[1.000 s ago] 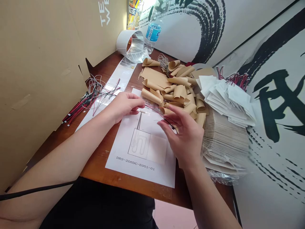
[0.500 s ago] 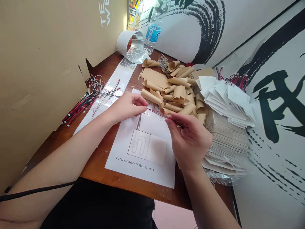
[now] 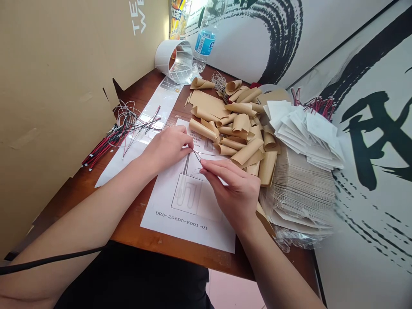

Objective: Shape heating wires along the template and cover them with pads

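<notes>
My left hand (image 3: 167,147) rests on a white printed sheet (image 3: 180,214) with a drawn outline and pinches the end of a thin red-and-black wire (image 3: 197,156). My right hand (image 3: 233,191) is closed too, with thumb and forefinger pinching the same wire just right of the left fingertips. The short visible stretch of wire runs between the two pinches, over the top of the drawing. Both hands are close together above the sheet on the brown table (image 3: 141,223).
Curled tan paper backings (image 3: 234,124) are heaped behind the hands. A stack of white pads with red leads (image 3: 305,128) sits on a pile of sheets (image 3: 302,193) at right. A wire bundle (image 3: 109,137), tape roll (image 3: 174,58) and water bottle (image 3: 204,38) are at left and back.
My right hand has slid left along the wire until its fingertips almost meet the left hand's. The long stretched span of wire seen earlier is now short. The left hand barely moved.
</notes>
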Motion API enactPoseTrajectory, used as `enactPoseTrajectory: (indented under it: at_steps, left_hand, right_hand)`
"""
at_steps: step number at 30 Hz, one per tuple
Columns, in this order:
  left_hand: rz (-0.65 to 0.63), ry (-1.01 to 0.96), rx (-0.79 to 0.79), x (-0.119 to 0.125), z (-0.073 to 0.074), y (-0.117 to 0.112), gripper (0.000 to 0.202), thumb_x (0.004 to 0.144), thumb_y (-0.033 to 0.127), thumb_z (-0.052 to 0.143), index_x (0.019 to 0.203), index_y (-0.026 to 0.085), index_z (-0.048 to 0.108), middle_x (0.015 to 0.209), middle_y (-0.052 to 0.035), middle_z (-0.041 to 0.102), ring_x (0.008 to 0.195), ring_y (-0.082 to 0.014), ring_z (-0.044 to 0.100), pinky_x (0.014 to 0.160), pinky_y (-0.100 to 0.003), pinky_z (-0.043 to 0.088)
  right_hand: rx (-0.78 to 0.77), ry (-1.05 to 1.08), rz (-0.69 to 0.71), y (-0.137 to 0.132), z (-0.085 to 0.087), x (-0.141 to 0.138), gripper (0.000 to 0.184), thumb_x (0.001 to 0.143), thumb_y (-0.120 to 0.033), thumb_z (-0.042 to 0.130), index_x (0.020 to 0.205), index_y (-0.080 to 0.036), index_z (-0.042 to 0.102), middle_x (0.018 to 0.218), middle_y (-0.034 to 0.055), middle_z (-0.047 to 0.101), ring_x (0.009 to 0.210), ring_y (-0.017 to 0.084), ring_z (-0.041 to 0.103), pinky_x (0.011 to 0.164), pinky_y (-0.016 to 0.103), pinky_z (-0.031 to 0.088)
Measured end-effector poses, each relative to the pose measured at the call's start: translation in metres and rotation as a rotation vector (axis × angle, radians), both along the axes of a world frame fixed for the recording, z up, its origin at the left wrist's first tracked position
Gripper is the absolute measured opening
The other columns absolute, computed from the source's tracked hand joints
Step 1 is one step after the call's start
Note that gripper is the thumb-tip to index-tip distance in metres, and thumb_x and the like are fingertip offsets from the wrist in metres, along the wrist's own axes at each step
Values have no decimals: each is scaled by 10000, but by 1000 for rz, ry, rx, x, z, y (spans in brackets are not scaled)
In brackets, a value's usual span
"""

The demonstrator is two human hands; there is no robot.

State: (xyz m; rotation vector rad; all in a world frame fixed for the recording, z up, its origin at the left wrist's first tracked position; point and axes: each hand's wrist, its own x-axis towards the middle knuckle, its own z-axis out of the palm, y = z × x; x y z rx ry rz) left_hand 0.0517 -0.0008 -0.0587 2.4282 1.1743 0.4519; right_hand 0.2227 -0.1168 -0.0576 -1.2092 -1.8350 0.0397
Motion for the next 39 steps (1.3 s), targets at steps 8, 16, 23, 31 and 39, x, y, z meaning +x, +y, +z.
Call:
enactPoseTrajectory:
  at_steps: [8, 16, 23, 31, 39]
  left_hand:
    - [-21, -28, 0, -4, -3, 2, 371, 876, 132, 468, 971, 219, 816, 927, -52, 612, 845, -185, 615, 828, -338, 486]
    - [-25, 55, 16, -4, 4, -2, 324, 887, 165, 526, 1021, 215, 818, 1023, -68, 662, 911, -202, 644, 874, -349, 495]
    - [36, 32, 24, -2, 5, -6, 276, 894, 213, 582, 1093, 166, 768, 1075, -80, 706, 871, -203, 657, 826, -347, 494]
    - [50, 95, 30, -1, 3, -7, 351, 912, 181, 500, 1040, 213, 825, 1014, -78, 699, 918, -230, 657, 844, -366, 499]
    - [57, 144, -45, -5, 12, -8, 378, 896, 190, 515, 1111, 281, 813, 1009, -66, 656, 905, -232, 647, 824, -371, 485]
  right_hand:
    - [-36, -8, 26, 1, -8, -9, 171, 925, -149, 696, 978, -275, 798, 897, 13, 819, 760, 176, 772, 703, 316, 660]
    - [-96, 16, 60, -1, -7, -14, 181, 919, -131, 686, 963, -268, 798, 846, 12, 806, 743, 161, 758, 684, 279, 635]
    - [-91, 14, 41, 1, -10, -15, 158, 911, -118, 693, 955, -243, 779, 843, 18, 805, 727, 152, 750, 675, 263, 621]
    - [-146, 5, 42, -3, -8, -20, 182, 923, -126, 668, 959, -255, 790, 858, 19, 811, 748, 160, 762, 701, 286, 643]
    - [-155, -24, 56, -3, -2, -22, 98, 920, -129, 677, 923, -215, 723, 865, 36, 801, 775, 167, 761, 713, 281, 626]
